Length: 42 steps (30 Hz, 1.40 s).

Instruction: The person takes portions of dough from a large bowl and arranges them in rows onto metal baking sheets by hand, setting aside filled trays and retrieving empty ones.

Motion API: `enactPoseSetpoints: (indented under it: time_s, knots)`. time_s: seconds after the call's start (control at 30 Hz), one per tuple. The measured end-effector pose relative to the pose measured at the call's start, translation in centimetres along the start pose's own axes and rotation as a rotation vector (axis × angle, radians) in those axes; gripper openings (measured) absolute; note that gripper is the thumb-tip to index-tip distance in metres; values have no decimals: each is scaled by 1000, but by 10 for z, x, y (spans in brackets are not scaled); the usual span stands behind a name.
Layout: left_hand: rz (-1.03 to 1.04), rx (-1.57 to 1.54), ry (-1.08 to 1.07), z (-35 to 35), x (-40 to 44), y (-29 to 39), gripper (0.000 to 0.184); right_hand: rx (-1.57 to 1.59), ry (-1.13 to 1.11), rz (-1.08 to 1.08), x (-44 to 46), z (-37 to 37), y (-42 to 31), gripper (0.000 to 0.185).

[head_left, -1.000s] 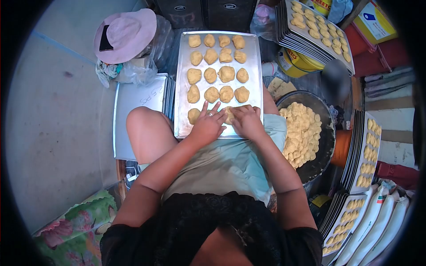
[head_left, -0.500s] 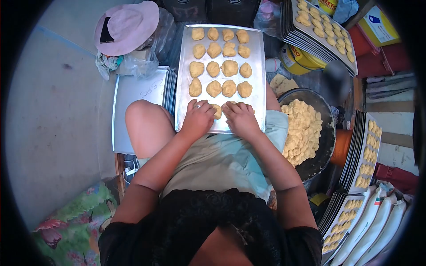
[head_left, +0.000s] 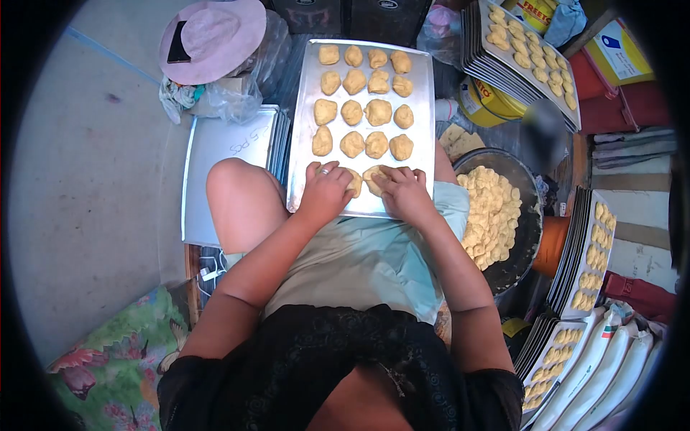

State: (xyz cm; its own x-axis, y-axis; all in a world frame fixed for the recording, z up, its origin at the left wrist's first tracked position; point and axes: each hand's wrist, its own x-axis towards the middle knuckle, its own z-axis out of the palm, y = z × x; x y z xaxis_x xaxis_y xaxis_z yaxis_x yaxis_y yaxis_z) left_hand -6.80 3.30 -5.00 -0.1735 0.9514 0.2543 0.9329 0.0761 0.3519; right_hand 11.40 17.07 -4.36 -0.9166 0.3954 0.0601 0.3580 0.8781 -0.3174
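Note:
A metal tray (head_left: 426, 93) lies across my lap with rows of yellowish dough pieces, four in each row. My left hand (head_left: 325, 192), with a ring on one finger, curls over the left part of the nearest row; a dough piece (head_left: 353, 183) shows just right of its fingers. My right hand (head_left: 407, 192) rests with bent fingers on another dough piece (head_left: 373, 177) in that row. Both hands hide part of the row, and what lies under their fingers cannot be fully seen.
A dark basin (head_left: 528, 248) heaped with dough pieces (head_left: 491, 208) stands to my right. Stacked trays with shaped dough (head_left: 535, 54) stand at the upper right and lower right. More trays (head_left: 223, 179) are stacked on my left, below a pink hat (head_left: 212, 39).
Both hands have shifted along the nearest row since a second ago, the left outward to the left. The right fingers now bend over a dough piece. The whole view has shifted slightly.

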Motion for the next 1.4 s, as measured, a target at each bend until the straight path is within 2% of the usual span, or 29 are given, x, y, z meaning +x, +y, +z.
enactPoseSetpoints:
  time_s: [0.03,0.13,0.23,0.33,0.4,0.53,0.63,0.67,0.8,0.93,1.03,1.17,1.23,1.33,1.4]
  knots:
    - [-15,-7,-22,-2,0,2,36,11,18,-8,-1,-2,-1,43]
    - [116,0,-50,7,-3,2,52,81,82,2,0,-8,-3,41]
    - [106,3,-190,17,-9,3,59,209,161,101,1,-11,-3,36]
    - [40,121,-234,17,-11,8,62,326,191,226,-1,-7,4,32]
    - [34,115,-234,14,-11,9,61,418,140,303,-3,-11,7,30]
    - [41,14,-172,9,-11,3,54,248,162,149,-6,-11,1,35]
    - [-45,122,-110,0,-10,-5,47,130,122,103,-6,7,0,41]
    - [-79,69,-55,-4,-11,-9,41,121,108,106,-6,11,0,42]
    - [-92,21,-128,-9,-19,-23,34,-6,78,90,-3,4,-6,46]
    - [-109,-6,-146,-9,-20,-24,35,132,59,16,13,0,-32,50]
    - [-141,-133,-115,-7,-18,-29,35,70,158,-48,28,16,-54,49]
    - [-142,-230,-32,-3,-20,-38,36,9,82,-33,33,40,-54,50]
    - [-148,-243,-18,-4,-20,-39,37,23,66,-70,34,26,-52,49]
    - [-110,-151,53,-7,-3,-41,35,141,100,-54,51,17,-38,46]
    - [-196,-171,126,-3,15,-47,35,101,215,75,75,13,-36,45]
